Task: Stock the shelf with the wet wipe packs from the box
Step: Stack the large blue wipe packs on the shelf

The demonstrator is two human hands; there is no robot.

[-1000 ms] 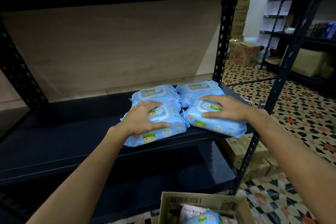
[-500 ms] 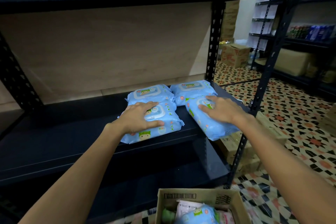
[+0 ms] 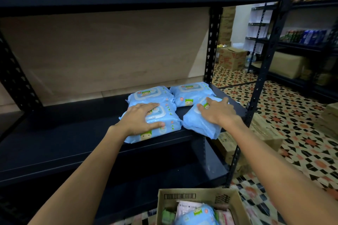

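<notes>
I'm squaring the front row: my left hand (image 3: 141, 118) lies flat on one wet wipe pack (image 3: 155, 126). My right hand (image 3: 218, 112) rests spread on a skewed pack (image 3: 199, 124) overhanging the shelf (image 3: 73, 144) edge, gripping nothing. It needs turning straight and pushing in, I judge.

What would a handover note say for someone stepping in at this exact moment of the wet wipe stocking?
Left hand: flat on the front-left pack, which lies level on the shelf.
Right hand: palm on the front-right pack, which sits skewed with its near end hanging past the shelf's front edge.
Done: two back packs lie side by side behind them.
Left: push the skewed pack square onto the shelf, then bring more from the box on the floor, where at least one blue pack shows.
</notes>
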